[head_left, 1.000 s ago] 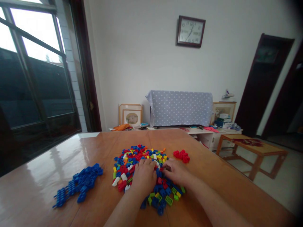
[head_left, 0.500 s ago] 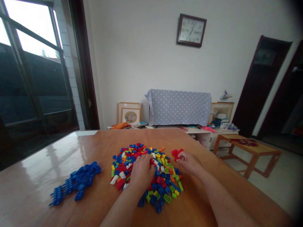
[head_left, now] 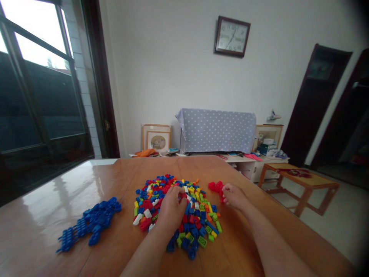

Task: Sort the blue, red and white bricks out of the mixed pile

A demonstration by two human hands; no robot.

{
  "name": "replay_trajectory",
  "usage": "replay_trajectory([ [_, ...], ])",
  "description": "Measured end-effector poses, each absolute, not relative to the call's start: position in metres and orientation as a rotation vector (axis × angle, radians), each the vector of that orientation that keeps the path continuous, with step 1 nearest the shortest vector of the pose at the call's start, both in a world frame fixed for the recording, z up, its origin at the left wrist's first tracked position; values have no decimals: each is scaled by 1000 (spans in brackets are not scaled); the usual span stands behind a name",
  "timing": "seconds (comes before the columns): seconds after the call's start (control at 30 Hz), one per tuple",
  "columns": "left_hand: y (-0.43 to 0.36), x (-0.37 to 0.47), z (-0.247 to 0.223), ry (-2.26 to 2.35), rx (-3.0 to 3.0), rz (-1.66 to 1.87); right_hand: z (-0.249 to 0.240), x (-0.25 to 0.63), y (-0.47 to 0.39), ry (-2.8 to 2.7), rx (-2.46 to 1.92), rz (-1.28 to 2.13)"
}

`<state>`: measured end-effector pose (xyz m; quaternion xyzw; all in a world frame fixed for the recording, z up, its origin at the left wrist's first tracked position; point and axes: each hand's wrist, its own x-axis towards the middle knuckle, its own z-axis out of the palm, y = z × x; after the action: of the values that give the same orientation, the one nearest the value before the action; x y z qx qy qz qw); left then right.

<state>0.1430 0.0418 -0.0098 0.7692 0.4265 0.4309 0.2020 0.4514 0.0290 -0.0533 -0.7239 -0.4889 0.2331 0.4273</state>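
A heap of small building blocks in red, blue, green, yellow, white and orange lies on the wooden table. My left hand rests over its middle, fingers bent down and thumb drawn in; red blocks show around the fingertips, but what they grip is hidden. To the right of the heap, my right hand is closed, with a red building block at its fingertips. That block stands against a small group of red blocks on the tabletop.
Joined blue blocks form a separate cluster at the left on the table. Past the far edge are a low white cabinet and a dotted cloth over something box-shaped. A low wooden stool stands at the right.
My right hand has shifted slightly right and turned, and the red block at its fingertips has moved along with it. My left hand stays over the heap, its fingers drawn in slightly.
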Motion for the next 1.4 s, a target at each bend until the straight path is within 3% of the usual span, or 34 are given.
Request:
replay_trajectory([
  [0.73,35,148,-10,1039,2136,1219,-37,428,27,-1147,-1570,716],
  [0.97,27,159,-19,853,2020,1154,-5,381,6,-1496,-1343,882],
  [1.2,16,170,-20,754,1993,1101,-4,355,-1,-1635,-1252,1045],
  [1.4,11,169,-16,809,2014,1119,-9,366,7,-1601,-1305,860],
])
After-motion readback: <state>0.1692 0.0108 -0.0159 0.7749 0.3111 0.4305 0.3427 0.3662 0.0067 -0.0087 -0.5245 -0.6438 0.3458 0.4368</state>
